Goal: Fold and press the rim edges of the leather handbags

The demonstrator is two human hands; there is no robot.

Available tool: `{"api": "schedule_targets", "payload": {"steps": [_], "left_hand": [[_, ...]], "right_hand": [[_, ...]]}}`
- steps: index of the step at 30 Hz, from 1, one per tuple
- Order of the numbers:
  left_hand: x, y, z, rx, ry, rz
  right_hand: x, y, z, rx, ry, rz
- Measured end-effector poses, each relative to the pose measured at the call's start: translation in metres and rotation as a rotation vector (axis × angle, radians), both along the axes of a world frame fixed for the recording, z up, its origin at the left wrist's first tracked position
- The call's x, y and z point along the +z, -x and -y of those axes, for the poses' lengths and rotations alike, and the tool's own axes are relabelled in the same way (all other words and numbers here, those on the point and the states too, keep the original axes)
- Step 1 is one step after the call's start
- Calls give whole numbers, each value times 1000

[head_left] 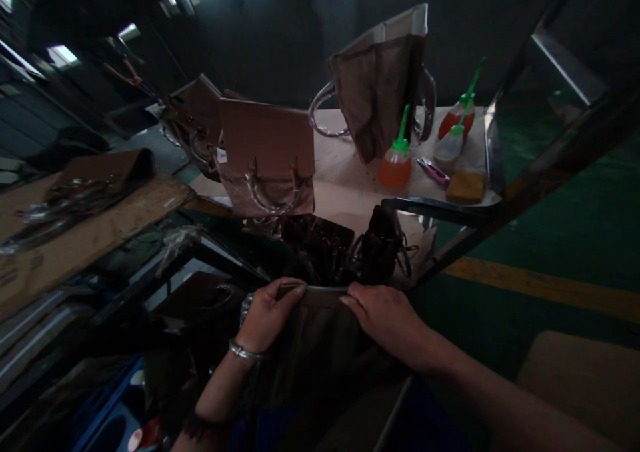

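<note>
Both edges of the dark bag (320, 345) are gripped, by the left hand (267, 315) and right hand (387, 319); tension should be kept even, judging by its slack.

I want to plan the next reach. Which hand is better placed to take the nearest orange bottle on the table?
Probably the right hand. Both hands grip the dark bag's top edge, but the bottle stands almost straight beyond the right one. The left hand would have to cross over.
</note>
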State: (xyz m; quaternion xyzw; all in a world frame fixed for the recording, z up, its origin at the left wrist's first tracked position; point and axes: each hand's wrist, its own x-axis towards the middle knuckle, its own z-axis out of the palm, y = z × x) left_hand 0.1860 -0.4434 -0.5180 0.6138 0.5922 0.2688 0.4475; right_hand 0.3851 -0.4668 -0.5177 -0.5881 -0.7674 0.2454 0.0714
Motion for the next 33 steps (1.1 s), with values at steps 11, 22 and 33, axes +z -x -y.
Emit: {"api": "schedule_targets", "payload": {"steps": [11, 22, 33], "left_hand": [[-3, 1, -2, -2, 57, 23], [-2, -2, -2, -31, 28, 3], [-4, 0, -2, 18, 157, 63]], "right_hand": [[-9, 3, -4, -7, -7, 28], [-13, 5, -1, -12, -69, 101], [-15, 3, -4, -52, -26, 48]]}}
